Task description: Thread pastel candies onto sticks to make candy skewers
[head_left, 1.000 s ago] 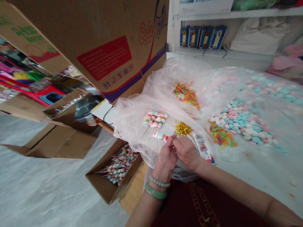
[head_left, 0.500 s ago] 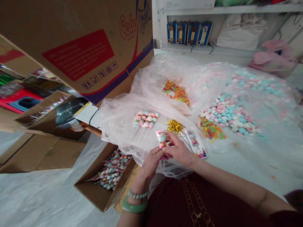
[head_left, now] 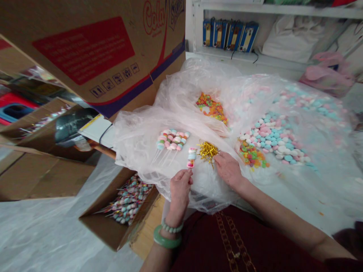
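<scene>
Right hand [head_left: 228,170] breaks away to the gold strips [head_left: 209,150], left hand [head_left: 180,187] stays on the candy skewer [head_left: 191,157]

Half a second ago both hands were together around that skewer; now they're apart! Nearest us, a dark red top [head_left: 204,241] with a gold chain [head_left: 227,238] over it, and on the left wrist a beaded bracelet [head_left: 172,227] above a green bangle [head_left: 167,237]. Down to the left, an open cardboard box [head_left: 99,226] is loaded with finished-looking skewers [head_left: 127,198]. Up to the hands: the left is pinched on the lower end of the candy skewer, which stands clear of the fingers, printed band on top, just left of the gold strips. Fingertips of the right are at the strips' near right edge; whether they've closed on one, I cannot tell. Just beyond and left, more skewers [head_left: 172,139] lie in a bunch on the plastic sheet [head_left: 136,130] covering part of the white desk [head_left: 292,200]. Over to the right, gummy rings [head_left: 252,154] sit against a spread of pink, blue and white marshmallows [head_left: 273,134]. Farther back, another heap of gummy rings [head_left: 214,107], a big Cola carton [head_left: 159,83] on the left, and at the far end blue boxes [head_left: 231,36] lined up on a white shelf [head_left: 272,62].
</scene>
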Demonstrator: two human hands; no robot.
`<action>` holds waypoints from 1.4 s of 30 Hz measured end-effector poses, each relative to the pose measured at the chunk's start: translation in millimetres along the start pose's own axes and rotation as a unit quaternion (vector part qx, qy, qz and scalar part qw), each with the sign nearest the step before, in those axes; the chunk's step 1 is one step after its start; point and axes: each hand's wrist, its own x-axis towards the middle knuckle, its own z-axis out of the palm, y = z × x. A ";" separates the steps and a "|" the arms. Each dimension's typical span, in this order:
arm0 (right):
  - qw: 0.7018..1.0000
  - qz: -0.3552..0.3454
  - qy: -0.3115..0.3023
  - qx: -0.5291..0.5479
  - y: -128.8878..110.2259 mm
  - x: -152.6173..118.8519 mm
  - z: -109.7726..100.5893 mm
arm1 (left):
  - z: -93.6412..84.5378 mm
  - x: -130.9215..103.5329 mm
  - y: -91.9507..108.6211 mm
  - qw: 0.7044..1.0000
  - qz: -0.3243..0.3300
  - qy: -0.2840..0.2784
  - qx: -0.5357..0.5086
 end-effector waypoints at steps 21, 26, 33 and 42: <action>0.992 -0.059 -0.064 0.090 -39.1 -16.0 7.6 | 17.2 -6.6 4.3 0.981 -0.134 -0.099 -0.099; 0.991 0.034 -0.090 0.097 -37.3 -12.1 13.9 | 14.7 -10.4 1.2 0.979 -0.128 -0.127 -0.097; 0.992 -0.033 -0.117 0.015 -36.6 -13.0 6.2 | 18.2 -5.3 -2.6 0.981 -0.128 -0.111 -0.093; 0.994 0.015 -0.111 -0.016 -9.8 -7.8 -10.9 | 11.3 0.1 -1.2 0.976 -0.119 -0.080 -0.161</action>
